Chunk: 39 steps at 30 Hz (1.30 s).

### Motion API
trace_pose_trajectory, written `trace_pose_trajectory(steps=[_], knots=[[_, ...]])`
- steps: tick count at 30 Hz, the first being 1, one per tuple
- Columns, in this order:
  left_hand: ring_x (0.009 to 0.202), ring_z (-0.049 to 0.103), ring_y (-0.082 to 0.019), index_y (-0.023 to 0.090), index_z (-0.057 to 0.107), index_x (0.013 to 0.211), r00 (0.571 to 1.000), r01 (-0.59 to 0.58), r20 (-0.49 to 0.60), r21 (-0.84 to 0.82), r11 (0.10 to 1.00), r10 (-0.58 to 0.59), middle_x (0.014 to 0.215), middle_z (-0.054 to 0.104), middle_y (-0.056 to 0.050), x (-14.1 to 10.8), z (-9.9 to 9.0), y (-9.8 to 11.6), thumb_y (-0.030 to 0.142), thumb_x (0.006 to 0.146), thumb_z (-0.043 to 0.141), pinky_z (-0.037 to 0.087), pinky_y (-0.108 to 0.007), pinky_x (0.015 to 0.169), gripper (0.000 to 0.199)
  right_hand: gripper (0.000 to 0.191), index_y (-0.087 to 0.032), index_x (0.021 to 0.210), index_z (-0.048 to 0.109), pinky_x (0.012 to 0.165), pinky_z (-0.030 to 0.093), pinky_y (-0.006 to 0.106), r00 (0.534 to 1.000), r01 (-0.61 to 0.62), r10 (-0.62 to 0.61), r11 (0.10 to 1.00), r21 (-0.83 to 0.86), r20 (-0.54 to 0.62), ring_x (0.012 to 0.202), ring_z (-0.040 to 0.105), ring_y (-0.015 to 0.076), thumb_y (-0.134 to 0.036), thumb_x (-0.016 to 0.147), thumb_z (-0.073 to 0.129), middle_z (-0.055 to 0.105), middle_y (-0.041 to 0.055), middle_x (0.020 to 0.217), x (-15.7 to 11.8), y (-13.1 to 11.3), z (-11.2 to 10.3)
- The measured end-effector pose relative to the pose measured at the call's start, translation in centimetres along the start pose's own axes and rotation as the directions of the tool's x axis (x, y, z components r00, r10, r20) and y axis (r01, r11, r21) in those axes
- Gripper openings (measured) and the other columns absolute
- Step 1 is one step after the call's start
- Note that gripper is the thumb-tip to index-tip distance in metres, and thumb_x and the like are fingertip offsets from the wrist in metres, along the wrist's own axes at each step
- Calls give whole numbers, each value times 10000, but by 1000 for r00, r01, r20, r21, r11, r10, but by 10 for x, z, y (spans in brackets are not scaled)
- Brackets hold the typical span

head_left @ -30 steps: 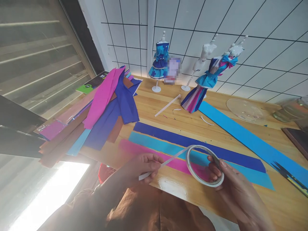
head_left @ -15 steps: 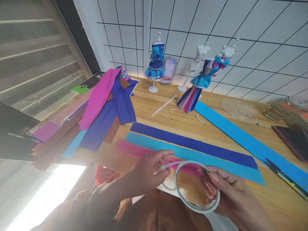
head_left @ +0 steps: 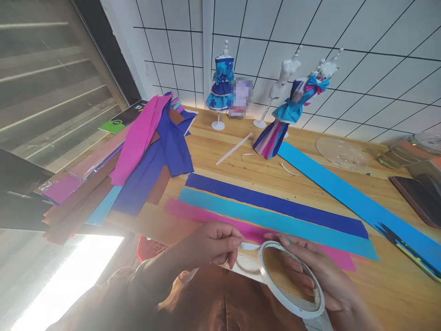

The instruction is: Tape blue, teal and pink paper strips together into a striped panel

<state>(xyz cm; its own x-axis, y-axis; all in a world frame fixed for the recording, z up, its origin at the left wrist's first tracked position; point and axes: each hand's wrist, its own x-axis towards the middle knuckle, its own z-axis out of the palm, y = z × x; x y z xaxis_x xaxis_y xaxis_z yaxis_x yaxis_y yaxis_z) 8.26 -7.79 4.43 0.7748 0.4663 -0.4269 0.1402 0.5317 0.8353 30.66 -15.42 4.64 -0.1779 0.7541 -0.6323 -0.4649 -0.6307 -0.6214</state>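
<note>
My right hand (head_left: 317,271) grips a white roll of tape (head_left: 320,305), its thumb on the upper rim and the other fingers showing through the hole. A short white strip of tape (head_left: 250,247) runs from the roll to my left hand (head_left: 218,243), whose thumb and index finger are pinched on its end. Both hands are low, over the table's near edge. Just beyond them lie a pink paper strip (head_left: 248,228), a light blue paper strip (head_left: 279,220) and a dark blue paper strip (head_left: 275,204), side by side. My left hand partly hides the pink one.
Coloured paper strips (head_left: 138,142) are heaped at the left. Small dress forms stand at the back, one in a blue dress (head_left: 222,87). Right lie a long blue strip (head_left: 330,186), scissors (head_left: 406,248) and a phone (head_left: 415,200). A red basket (head_left: 148,248) is below the near edge.
My left fingers have closed from a looser, spread pose into a pinch on the tape. The roll has shifted a little right and down with my right hand, and the tape span looks shorter.
</note>
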Motion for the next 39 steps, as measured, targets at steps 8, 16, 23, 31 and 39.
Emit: trace_pose_trajectory(steps=[8,16,23,31,39], knots=[[368,289,-36,157,533,786,998,37,58,-78,996,-32,518,550,42,5,-5,-3,406,790,592,196,-202,400,256,223,-188,860,672,275,192,113,989,-112,102,989,100,108,320,165,-9,-365,731,718,356,-84,488,4,3,-6],[387,325,-38,158,545,845,997,58,46,-18,998,-57,532,552,45,4,-11,-9,434,802,584,214,-193,409,281,218,-170,808,657,262,185,112,976,-160,137,979,130,166,311,128,-12,-355,717,726,348,-87,468,4,3,1],[421,431,-53,157,555,859,995,92,38,81,992,-95,569,591,29,-1,-10,-4,437,794,604,298,-183,422,291,240,-172,845,653,274,176,117,982,-125,112,989,79,152,325,131,-10,-380,739,705,361,-83,494,3,7,-4],[616,594,-110,153,583,799,987,52,146,107,993,-67,725,676,-30,3,-8,-7,445,777,629,446,-226,577,297,200,-169,797,623,262,176,117,965,-138,112,986,93,239,300,150,-9,-356,765,684,389,-81,493,8,11,-7],[819,632,-151,218,726,833,970,-69,240,421,904,-38,854,719,-34,-5,1,15,390,849,552,441,-238,742,245,269,-146,860,654,260,141,110,952,-150,151,988,-27,264,288,199,-5,-393,759,686,385,-87,469,10,11,-8]])
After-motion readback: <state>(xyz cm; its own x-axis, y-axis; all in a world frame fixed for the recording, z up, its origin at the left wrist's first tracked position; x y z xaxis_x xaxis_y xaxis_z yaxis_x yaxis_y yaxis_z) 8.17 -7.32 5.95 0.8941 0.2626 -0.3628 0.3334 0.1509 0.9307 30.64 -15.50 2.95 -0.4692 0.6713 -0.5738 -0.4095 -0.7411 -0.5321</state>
